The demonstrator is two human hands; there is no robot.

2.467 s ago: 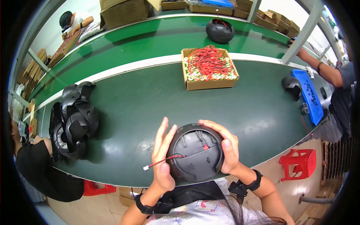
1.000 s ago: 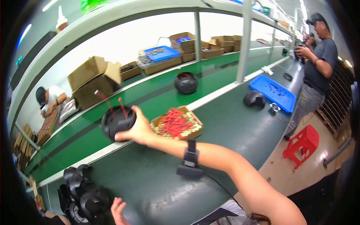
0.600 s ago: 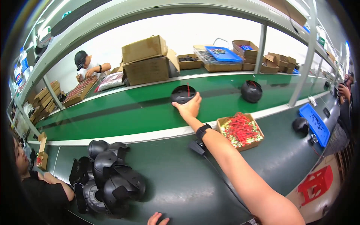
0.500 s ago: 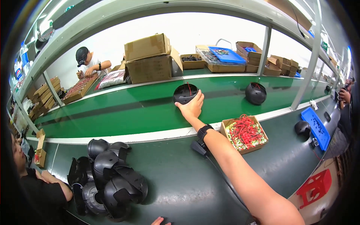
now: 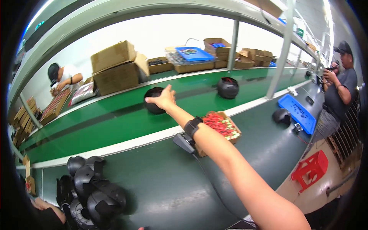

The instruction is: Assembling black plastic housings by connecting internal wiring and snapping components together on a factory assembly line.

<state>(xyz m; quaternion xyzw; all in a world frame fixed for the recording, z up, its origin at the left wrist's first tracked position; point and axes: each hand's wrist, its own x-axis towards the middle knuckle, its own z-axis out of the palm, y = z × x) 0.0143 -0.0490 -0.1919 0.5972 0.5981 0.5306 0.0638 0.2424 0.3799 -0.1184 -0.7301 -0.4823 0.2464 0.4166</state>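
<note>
My right hand reaches over the green belt, fingers stretched and spread, thumb out to the left. It is in front of a round black plastic shell and overlaps its upper right side; whether the skin still touches it cannot be told. Farther right on the belt sits a second round black shell with red wire at its top. Of my left hand only a fingertip shows at the lower edge. Under my right forearm stands a carton of red wires.
Several black shell parts are piled on the near bench at left. A black device with a cable lies by my wrist. A blue tray and another black shell are at right. Co-workers are at far left, lower left and right.
The view has swung to the right. My right hand's fingers have loosened from around the shell and now extend past it. Less of my left hand shows.
</note>
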